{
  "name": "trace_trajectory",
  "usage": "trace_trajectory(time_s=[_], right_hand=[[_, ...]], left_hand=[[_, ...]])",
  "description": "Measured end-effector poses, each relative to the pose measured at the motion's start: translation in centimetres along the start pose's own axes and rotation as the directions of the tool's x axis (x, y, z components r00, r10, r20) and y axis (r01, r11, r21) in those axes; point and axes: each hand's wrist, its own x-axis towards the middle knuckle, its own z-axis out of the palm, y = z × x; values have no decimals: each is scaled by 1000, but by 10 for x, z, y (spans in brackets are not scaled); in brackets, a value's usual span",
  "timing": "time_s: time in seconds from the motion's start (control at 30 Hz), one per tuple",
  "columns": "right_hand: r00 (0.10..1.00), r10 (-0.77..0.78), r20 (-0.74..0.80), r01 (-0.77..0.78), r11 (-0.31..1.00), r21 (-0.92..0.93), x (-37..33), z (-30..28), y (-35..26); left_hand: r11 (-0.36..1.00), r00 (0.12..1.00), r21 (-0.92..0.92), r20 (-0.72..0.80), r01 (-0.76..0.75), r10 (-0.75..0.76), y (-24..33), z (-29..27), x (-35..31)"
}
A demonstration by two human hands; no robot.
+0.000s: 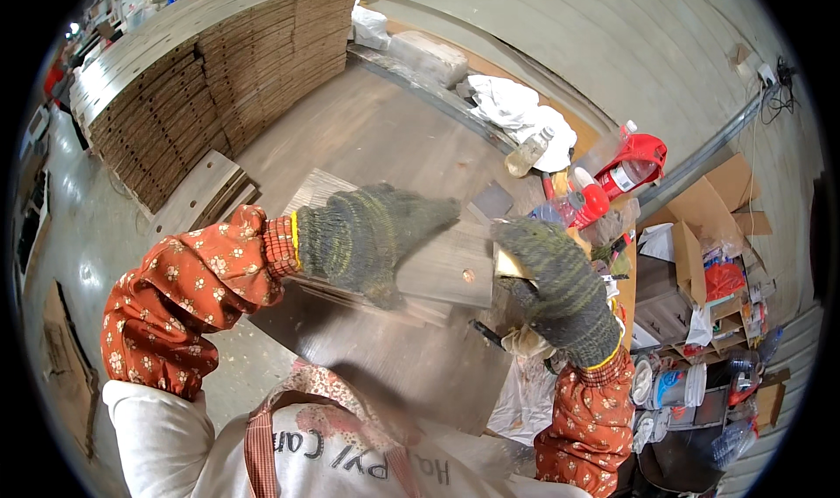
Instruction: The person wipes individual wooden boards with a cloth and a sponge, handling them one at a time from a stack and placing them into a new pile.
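My left hand (372, 235), in a grey-green knit glove, lies over a wood-grain board (446, 266) with a round hole near its right end. Its fingers stretch to the right, slightly blurred, and the thumb is spread toward the near edge. More boards (424, 310) lie stacked under that one. Just off the board's right end, my right hand (564, 284), gloved alike, is closed around a small pale, flat-edged thing (514, 266) that I cannot make out; the fingers hide most of it. A black-handled tool (484, 332) lies just below this hand.
Tall stacks of drilled boards (219, 78) stand at the far left. A small dark square piece (491, 202) lies beyond the right hand. Bottles (529, 152), a red bag (643, 157) and white cloths (525, 117) crowd the table's right edge, with cardboard boxes (700, 209) beyond.
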Motion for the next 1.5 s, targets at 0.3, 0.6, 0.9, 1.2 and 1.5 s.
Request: trace_trajectory(time_s=[0.3,0.6,0.9,1.2,1.5], right_hand=[[994,68,-87,-74,995,-62,-9,14,13],[990,68,-123,-78,994,-75,-1,14,-7],[925,215,-315,-204,977,67,-7,27,9],[775,485,-405,-316,852,417,-19,62,16],[572,760,-307,-424,595,682,-134,143,-31]], left_hand=[[1000,999,4,-36,-30,30,1,2,-4],[1000,999,6,-29,-14,14,6,-5,-8],[999,1000,27,-10,-19,19,10,1,-4],[998,995,-1,77,-62,62,7,-6,5],[987,997,161,70,22,-34,8,3,3]])
